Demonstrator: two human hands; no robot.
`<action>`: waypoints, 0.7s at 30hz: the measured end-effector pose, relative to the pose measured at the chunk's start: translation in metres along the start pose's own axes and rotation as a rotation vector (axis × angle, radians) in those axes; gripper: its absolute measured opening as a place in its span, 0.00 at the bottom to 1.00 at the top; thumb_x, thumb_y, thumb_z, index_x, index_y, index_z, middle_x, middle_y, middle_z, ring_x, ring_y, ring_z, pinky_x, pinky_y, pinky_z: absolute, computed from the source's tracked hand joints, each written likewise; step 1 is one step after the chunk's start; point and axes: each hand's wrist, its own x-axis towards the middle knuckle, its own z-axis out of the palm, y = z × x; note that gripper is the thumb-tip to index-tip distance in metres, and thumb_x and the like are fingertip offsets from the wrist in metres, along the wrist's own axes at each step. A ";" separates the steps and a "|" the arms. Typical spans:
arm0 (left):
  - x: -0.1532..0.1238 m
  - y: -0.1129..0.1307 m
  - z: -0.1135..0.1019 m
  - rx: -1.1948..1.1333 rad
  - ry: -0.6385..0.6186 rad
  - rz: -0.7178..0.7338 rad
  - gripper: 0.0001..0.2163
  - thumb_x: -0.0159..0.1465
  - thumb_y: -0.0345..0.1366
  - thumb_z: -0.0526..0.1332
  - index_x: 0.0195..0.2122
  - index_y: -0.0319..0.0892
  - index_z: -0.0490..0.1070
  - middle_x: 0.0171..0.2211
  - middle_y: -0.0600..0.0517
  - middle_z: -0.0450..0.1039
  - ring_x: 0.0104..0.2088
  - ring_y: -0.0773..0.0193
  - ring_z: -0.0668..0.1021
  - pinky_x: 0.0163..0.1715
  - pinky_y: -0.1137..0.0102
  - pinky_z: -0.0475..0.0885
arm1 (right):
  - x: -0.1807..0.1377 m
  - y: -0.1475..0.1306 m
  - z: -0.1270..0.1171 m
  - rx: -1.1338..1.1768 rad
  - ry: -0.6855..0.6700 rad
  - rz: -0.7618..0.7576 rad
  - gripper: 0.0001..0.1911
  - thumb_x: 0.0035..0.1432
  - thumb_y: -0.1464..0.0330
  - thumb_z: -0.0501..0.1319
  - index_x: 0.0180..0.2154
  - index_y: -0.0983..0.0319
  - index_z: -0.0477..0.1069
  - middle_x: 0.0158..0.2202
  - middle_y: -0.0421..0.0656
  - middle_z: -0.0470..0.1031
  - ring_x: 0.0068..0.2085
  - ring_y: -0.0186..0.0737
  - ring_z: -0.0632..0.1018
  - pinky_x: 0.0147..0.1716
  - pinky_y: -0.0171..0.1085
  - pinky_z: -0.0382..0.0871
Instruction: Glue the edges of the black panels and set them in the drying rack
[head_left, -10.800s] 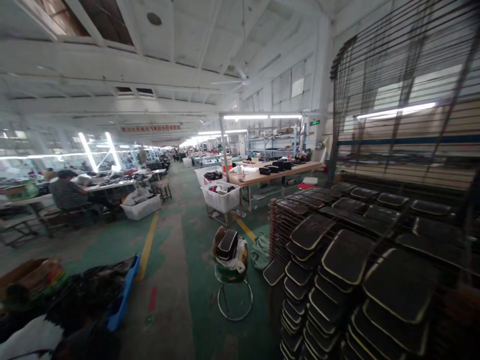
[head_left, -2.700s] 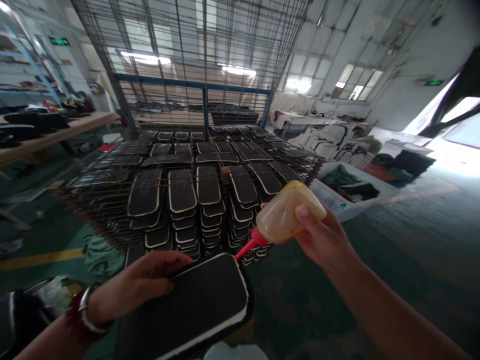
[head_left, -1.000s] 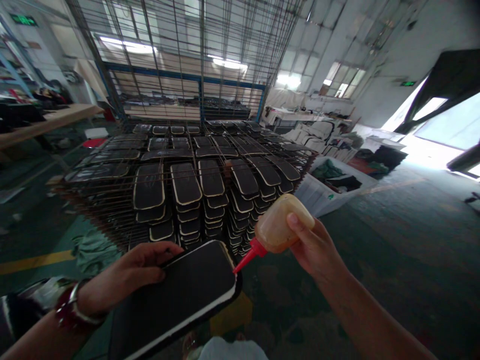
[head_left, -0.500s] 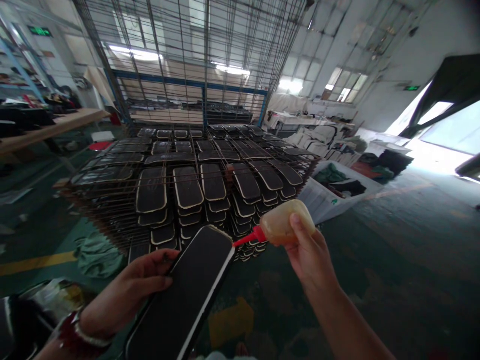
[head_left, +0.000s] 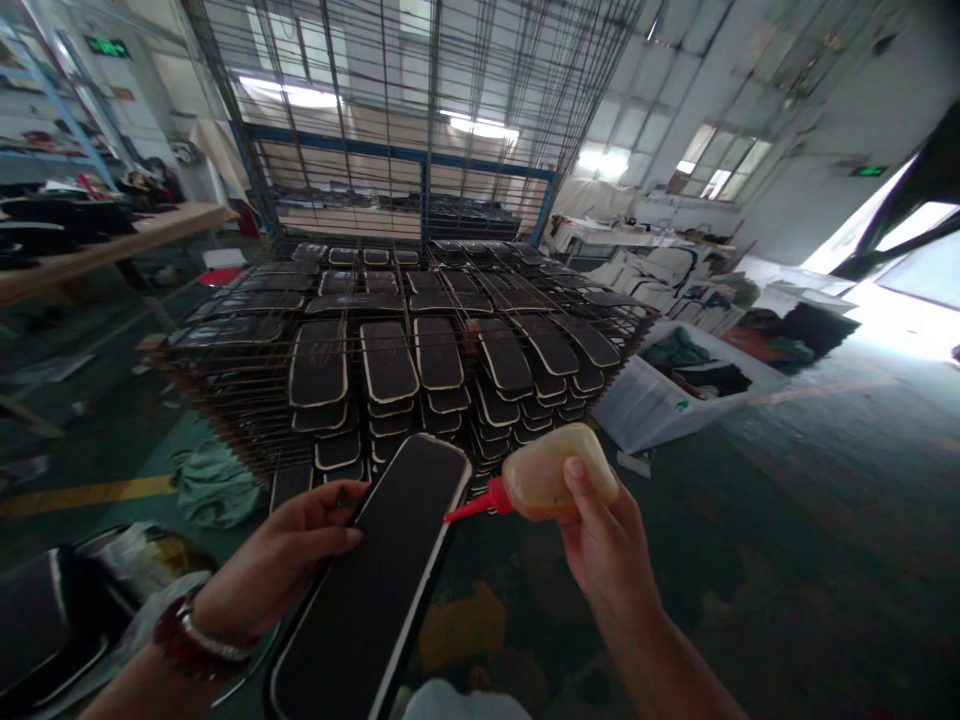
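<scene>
My left hand (head_left: 300, 545) grips the left edge of a long black panel (head_left: 375, 570) with rounded corners and a pale line along its border. The panel is tilted, its far end pointing up and right. In my right hand (head_left: 604, 530) is a squeeze bottle (head_left: 559, 470) of amber liquid, lying almost level with its red nozzle (head_left: 478, 500) pointing left. The nozzle's tip meets the panel's right edge near the far corner. My left fingertips under the panel are hidden.
Ahead stands a wire drying rack (head_left: 225, 410) stacked with similar black panels (head_left: 390, 365). A white plastic bin (head_left: 637, 410) holding cloth is to its right. Green fabric (head_left: 217, 485) lies on the floor at left. A worktable (head_left: 180, 220) stands further left, and black pieces (head_left: 52, 630) lie at lower left.
The nozzle tip has moved from the panel's far right corner a little down along its right edge. The bottle has shifted left and lower; the view has turned slightly left.
</scene>
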 end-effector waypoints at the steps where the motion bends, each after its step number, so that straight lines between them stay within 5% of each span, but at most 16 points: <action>1: -0.001 0.000 0.002 -0.008 -0.001 0.001 0.21 0.51 0.24 0.75 0.46 0.40 0.75 0.39 0.45 0.85 0.34 0.55 0.86 0.36 0.64 0.83 | -0.003 0.000 0.000 -0.014 -0.004 -0.002 0.23 0.54 0.53 0.76 0.44 0.60 0.78 0.40 0.45 0.77 0.40 0.49 0.77 0.35 0.39 0.75; 10: -0.009 0.002 0.012 -0.024 0.103 0.069 0.23 0.48 0.23 0.74 0.45 0.38 0.73 0.38 0.45 0.84 0.32 0.56 0.85 0.32 0.65 0.83 | -0.028 0.005 -0.013 -0.202 -0.112 -0.008 0.22 0.59 0.51 0.71 0.47 0.58 0.76 0.40 0.47 0.78 0.41 0.55 0.79 0.38 0.45 0.76; 21: -0.024 0.006 0.023 -0.039 0.225 0.150 0.19 0.51 0.21 0.69 0.44 0.37 0.72 0.32 0.46 0.84 0.28 0.58 0.84 0.30 0.65 0.83 | -0.057 -0.006 -0.002 -0.018 -0.290 0.130 0.21 0.57 0.56 0.73 0.50 0.52 0.74 0.47 0.47 0.80 0.50 0.58 0.79 0.47 0.51 0.76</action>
